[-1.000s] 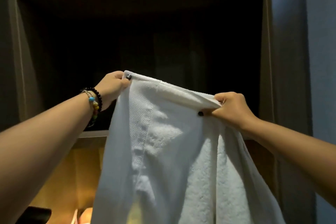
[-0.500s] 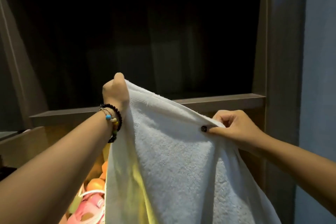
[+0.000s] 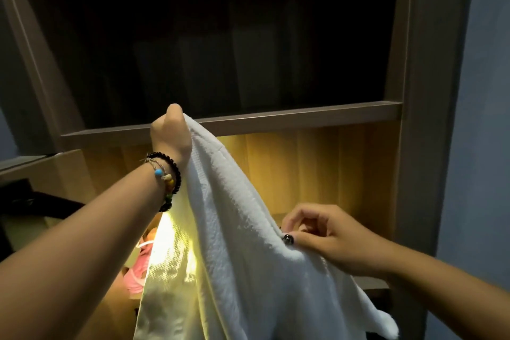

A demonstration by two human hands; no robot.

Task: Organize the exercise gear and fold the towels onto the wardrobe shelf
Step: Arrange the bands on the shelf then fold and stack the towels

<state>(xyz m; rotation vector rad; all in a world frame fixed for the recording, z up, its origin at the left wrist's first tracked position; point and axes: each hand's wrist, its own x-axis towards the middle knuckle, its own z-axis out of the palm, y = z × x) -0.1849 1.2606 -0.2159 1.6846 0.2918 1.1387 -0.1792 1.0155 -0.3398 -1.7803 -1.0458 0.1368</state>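
A white towel (image 3: 234, 251) hangs in front of the open wardrobe, held up by both hands. My left hand (image 3: 171, 132), with beaded bracelets on its wrist, grips the towel's top corner at the height of the grey shelf edge (image 3: 276, 119). Lower and to the right, my right hand (image 3: 323, 237) pinches the towel's upper edge between thumb and fingers. The cloth slopes down from left hand to right hand and drapes below the frame. It hides most of the lit lower compartment (image 3: 317, 168).
Above the shelf edge lies a dark compartment (image 3: 220, 36). Pink and orange items (image 3: 138, 265) show left of the towel in the lit wooden compartment. A grey wardrobe side panel (image 3: 425, 119) and a bluish wall (image 3: 485, 91) stand at the right.
The view has tilted down, showing the lit lower compartment. My right hand has dropped well below my left, so the towel's top edge now slopes steeply.
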